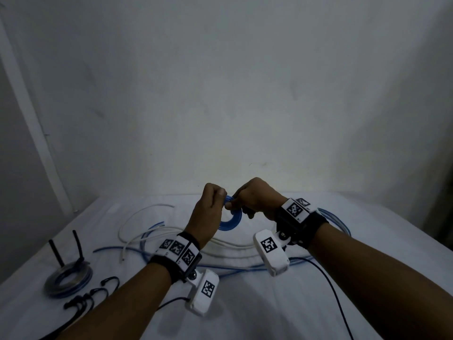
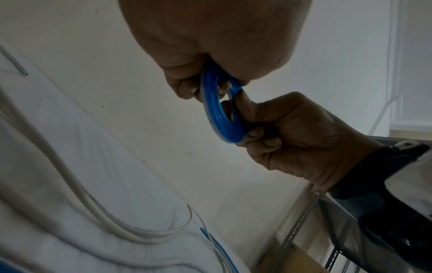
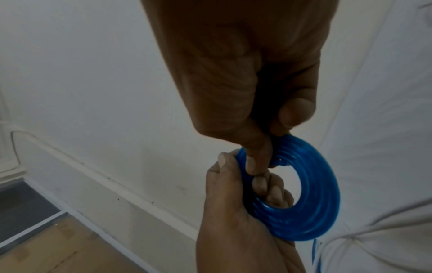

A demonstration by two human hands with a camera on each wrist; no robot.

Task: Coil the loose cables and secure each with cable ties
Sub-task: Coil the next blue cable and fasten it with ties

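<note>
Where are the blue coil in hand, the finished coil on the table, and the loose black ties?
blue coil (image 3: 315, 208): right wrist view, lower right of the ring.
finished coil (image 1: 67, 280): head view, ring's near rim, far left.
black ties (image 1: 92, 294): head view, middle of the bunch.

- A white sheet (image 1: 269, 315) covers the surface in front of me, wrinkled in places.
- A pale wall (image 1: 220, 82) rises behind it, with a white strip (image 1: 31, 114) running down its left side.
- Past the sheet's edge I see a perforated metal rail (image 2: 297, 227) and a cardboard box (image 3: 58, 245) lower down.
</note>
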